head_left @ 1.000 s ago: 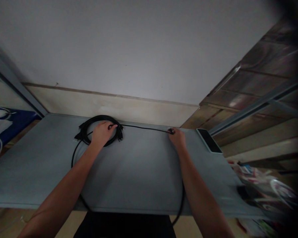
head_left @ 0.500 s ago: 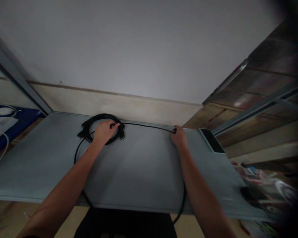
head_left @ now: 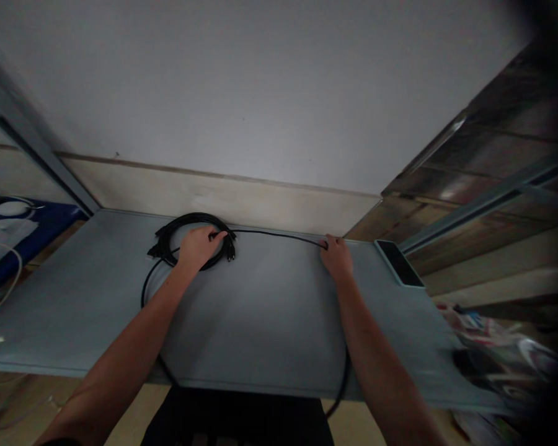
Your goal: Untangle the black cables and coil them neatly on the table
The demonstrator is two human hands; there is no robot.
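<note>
A black cable [head_left: 279, 235] runs nearly straight between my two hands along the back of the grey shelf [head_left: 260, 310]. My left hand [head_left: 199, 246] is closed on one stretch of it, over a coil of black cable [head_left: 190, 218] with several plugs showing at its sides. At the other end of that stretch, my right hand [head_left: 336, 255] pinches the cable near the back edge. More of the cable loops down past both forearms and hangs over the front edge. My fingers partly hide the coil.
A phone-like device [head_left: 400, 264] with a dark screen lies at the right of the shelf. Blue material [head_left: 51, 218] with white items is at the left. Cluttered items [head_left: 497, 347] sit at the right. Metal posts [head_left: 37, 148] and a wall [head_left: 242, 111] bound the shelf.
The view has shifted very slightly. Both hands keep their hold on the cable, and the stretch between them bows a little more.
</note>
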